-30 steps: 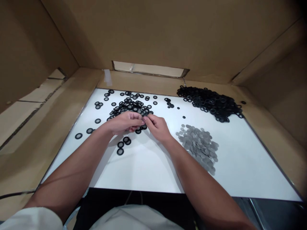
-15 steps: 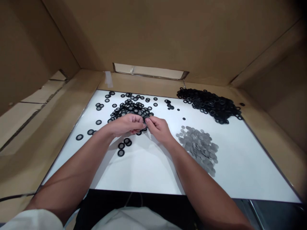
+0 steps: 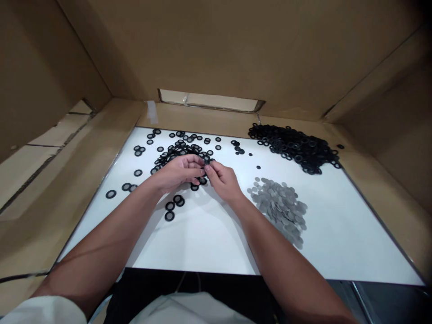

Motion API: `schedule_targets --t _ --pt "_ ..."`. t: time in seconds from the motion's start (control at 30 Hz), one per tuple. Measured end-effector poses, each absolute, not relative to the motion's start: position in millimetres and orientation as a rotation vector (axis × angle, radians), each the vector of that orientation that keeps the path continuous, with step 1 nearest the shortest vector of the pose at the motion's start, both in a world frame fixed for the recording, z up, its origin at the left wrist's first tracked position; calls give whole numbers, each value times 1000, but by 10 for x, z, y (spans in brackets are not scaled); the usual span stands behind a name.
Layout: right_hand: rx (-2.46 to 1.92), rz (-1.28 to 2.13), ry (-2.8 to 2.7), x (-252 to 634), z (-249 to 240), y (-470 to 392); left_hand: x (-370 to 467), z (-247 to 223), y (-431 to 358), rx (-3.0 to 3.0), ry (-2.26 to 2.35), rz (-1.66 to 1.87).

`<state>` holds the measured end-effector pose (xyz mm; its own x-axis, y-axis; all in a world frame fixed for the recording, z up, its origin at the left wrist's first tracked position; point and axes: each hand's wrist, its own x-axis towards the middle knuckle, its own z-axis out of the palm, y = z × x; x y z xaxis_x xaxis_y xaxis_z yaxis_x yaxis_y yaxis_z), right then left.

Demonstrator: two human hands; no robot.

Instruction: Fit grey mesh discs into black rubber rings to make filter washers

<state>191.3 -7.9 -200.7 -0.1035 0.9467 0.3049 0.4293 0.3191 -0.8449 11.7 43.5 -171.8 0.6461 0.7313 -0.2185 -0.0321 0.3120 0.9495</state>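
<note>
A small dark piece (image 3: 206,162) is held up between two bare hands, in front of a heap of black rings with grey centres (image 3: 182,150) on a white board (image 3: 189,243). By the right hand (image 3: 224,180) it is pinched, thumb pressed to a bent forefinger. The left hand (image 3: 177,173) is loosely curled beside it, thumb and forefinger slightly parted; whether the piece is gripped by it too cannot be told. To the right, plain grey discs (image 3: 280,202) are piled nearer, and bare black rings (image 3: 293,144) are heaped farther back.

For good handling, the piece is probably best pinched lightly by its edge, steadied from the opposite side, and turned without being bent; fingertips should be kept off its middle.

Compared with half a second ago, the left thumb and forefinger are parted a little more. The piles are left unchanged.
</note>
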Motion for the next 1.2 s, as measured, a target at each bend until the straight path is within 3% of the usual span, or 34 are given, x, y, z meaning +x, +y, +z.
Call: schedule_targets --t 0.93,1.2 --pt "-1253 652 -1757 1919 -2011 -64 155 -1696 411 1201 858 581" --pt "-1216 799 -1664 1939 -2045 -45 147 -1701 415 1143 790 589"
